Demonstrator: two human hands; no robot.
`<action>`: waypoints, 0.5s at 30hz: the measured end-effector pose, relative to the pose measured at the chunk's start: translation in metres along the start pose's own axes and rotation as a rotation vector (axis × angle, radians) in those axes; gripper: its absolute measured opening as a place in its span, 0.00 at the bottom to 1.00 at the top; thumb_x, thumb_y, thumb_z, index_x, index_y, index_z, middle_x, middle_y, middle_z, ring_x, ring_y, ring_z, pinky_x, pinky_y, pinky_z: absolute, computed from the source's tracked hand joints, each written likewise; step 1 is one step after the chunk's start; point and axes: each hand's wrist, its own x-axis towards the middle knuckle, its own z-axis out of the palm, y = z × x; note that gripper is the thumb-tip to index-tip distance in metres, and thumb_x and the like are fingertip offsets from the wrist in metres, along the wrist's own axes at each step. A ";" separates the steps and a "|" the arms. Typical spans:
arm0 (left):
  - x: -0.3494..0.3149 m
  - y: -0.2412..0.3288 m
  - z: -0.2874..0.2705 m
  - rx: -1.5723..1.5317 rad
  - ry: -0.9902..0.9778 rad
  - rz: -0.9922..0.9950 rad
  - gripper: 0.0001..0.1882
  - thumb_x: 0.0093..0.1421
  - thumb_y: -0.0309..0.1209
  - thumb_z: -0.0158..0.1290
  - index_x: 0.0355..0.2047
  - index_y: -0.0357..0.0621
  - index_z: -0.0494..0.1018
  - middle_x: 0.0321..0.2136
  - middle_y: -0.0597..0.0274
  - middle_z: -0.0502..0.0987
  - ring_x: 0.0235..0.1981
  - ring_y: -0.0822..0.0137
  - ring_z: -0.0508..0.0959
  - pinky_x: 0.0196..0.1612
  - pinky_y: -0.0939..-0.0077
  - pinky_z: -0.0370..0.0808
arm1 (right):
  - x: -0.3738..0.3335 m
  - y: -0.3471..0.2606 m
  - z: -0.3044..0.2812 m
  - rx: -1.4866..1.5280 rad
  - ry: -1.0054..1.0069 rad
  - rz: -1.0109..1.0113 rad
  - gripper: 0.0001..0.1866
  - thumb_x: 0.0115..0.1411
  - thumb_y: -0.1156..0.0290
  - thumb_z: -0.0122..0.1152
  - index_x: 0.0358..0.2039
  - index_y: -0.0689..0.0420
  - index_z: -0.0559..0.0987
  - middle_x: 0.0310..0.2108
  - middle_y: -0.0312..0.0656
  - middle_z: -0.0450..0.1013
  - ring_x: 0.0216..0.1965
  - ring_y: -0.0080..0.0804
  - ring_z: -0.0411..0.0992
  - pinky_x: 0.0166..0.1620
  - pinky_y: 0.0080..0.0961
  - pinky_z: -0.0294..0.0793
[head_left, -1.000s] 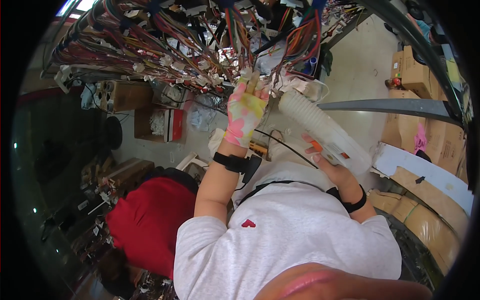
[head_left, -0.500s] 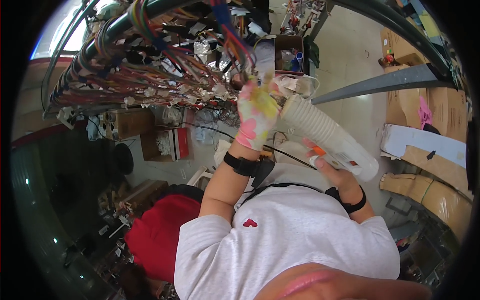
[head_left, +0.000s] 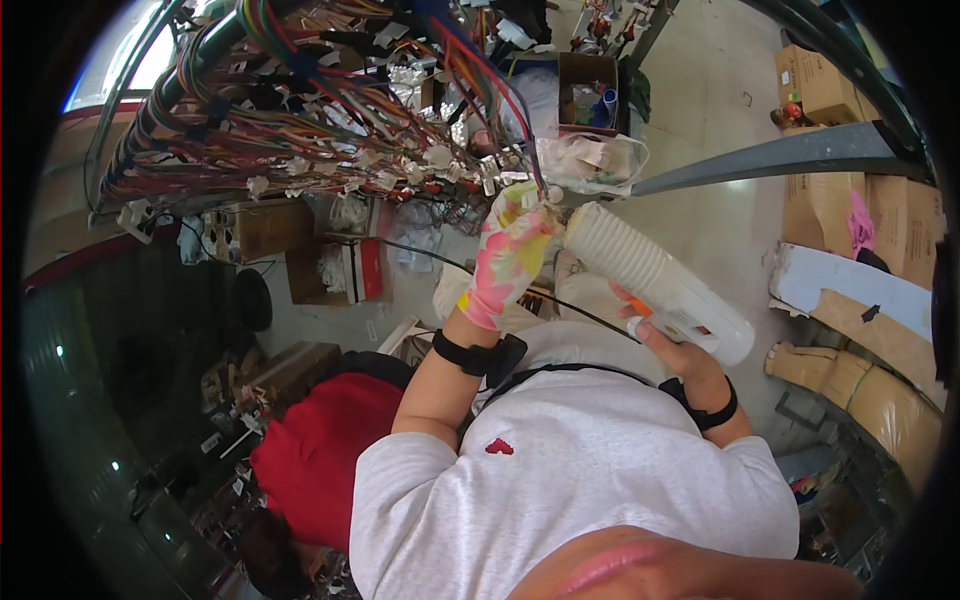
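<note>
White ribbed tool point(head_left: 655, 275) is held in the closed right grip point(head_left: 675, 352), just right of the left grip point(head_left: 510, 255), apparently so its ribbed end faces the wires point(head_left: 519, 108); these are pinched by gloved, curled left fingers, seemingly for steadiness.

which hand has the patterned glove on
The left hand wears it, pink, yellow and white; the right hand, holding the ribbed white object, has none.
</note>
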 end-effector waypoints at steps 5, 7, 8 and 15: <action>0.002 0.003 -0.011 0.424 -0.053 0.226 0.22 0.55 0.20 0.51 0.52 0.39 0.67 0.47 0.54 0.75 0.47 0.63 0.76 0.52 0.70 0.73 | 0.004 0.000 0.008 0.009 -0.015 -0.049 0.27 0.58 0.75 0.56 0.58 0.62 0.66 0.53 0.50 0.70 0.55 0.39 0.69 0.51 0.33 0.72; 0.000 0.005 -0.006 0.383 -0.002 0.300 0.21 0.55 0.18 0.51 0.51 0.38 0.68 0.44 0.57 0.76 0.42 0.66 0.77 0.47 0.75 0.74 | 0.005 0.005 0.002 -0.081 -0.063 -0.078 0.27 0.58 0.76 0.56 0.58 0.62 0.65 0.52 0.49 0.71 0.55 0.40 0.69 0.51 0.34 0.72; -0.001 0.005 -0.003 0.381 0.001 0.299 0.21 0.55 0.18 0.51 0.51 0.38 0.68 0.44 0.57 0.76 0.42 0.66 0.77 0.47 0.75 0.74 | 0.006 0.008 0.000 -0.168 -0.106 -0.111 0.27 0.58 0.77 0.55 0.59 0.62 0.65 0.52 0.49 0.71 0.54 0.40 0.69 0.52 0.35 0.72; -0.003 0.002 -0.006 0.295 0.191 0.223 0.17 0.58 0.25 0.57 0.48 0.41 0.71 0.38 0.63 0.78 0.33 0.71 0.78 0.36 0.78 0.73 | 0.010 0.012 0.021 -0.010 0.024 -0.030 0.25 0.59 0.80 0.53 0.58 0.62 0.65 0.49 0.47 0.71 0.53 0.39 0.69 0.52 0.37 0.72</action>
